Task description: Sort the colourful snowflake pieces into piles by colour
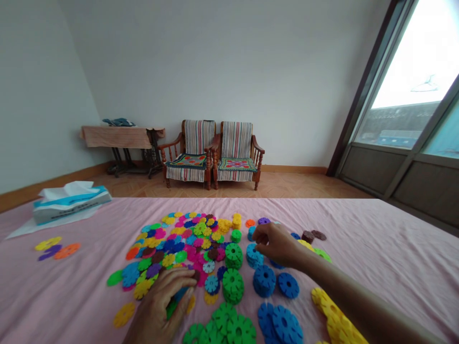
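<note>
A heap of mixed coloured flower-shaped plastic discs (179, 241) lies on a pink cloth (376, 248). My left hand (163, 303) rests curled on the near edge of the heap, fingers closed over discs, a green one and a blue one showing under them. My right hand (276, 243) reaches in from the right, fingers pinched over a blue stack (254, 255). Beside it stand green stacks (233, 255) and other blue stacks (264, 281).
Flat green discs (224, 329), blue discs (281, 325) and yellow discs (335, 313) lie near me. A tissue pack (70, 200) sits far left, with three loose discs (57, 248) by it. Two wooden chairs (215, 155) and a covered table (122, 136) stand by the far wall.
</note>
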Available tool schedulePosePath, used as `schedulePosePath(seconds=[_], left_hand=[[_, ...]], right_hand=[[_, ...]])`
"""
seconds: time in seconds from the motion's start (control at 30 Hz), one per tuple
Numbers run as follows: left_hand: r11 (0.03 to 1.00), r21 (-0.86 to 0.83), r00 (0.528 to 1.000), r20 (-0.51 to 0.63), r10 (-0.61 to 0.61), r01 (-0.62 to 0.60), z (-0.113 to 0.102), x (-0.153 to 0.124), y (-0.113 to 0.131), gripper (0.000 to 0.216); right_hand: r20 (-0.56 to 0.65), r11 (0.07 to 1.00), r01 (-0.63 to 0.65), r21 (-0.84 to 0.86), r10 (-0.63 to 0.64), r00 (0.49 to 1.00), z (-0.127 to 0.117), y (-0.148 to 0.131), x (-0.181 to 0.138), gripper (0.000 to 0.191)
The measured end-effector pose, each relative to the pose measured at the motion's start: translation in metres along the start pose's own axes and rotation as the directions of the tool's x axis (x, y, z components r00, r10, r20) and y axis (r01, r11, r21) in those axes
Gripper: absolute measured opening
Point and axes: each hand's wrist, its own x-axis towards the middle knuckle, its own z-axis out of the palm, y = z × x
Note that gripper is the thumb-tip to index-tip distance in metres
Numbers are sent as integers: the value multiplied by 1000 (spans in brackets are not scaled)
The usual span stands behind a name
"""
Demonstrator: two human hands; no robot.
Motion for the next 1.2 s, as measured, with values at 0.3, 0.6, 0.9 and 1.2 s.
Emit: schedulePosePath(seconds=[0.3, 0.6, 0.9, 1.2], left_hand=[[1000, 18, 1000, 11, 6, -6, 0, 1, -2, 17], [1000, -1, 1000, 7, -3, 3, -1, 0, 1, 17], [1000, -8, 998, 62, -14, 14, 1, -2, -3, 17], [1000, -9, 998, 55, -20, 21, 0, -3, -3, 17]], right_hand=[[121, 990, 65, -125, -50, 991, 15, -13, 8, 41], [199, 976, 43, -213, 0, 980, 17, -18, 11, 29], [183, 983, 41, -179, -7, 983, 7, -21, 8, 37], [-29, 998, 61, -11, -61, 998, -12, -4, -75, 20]])
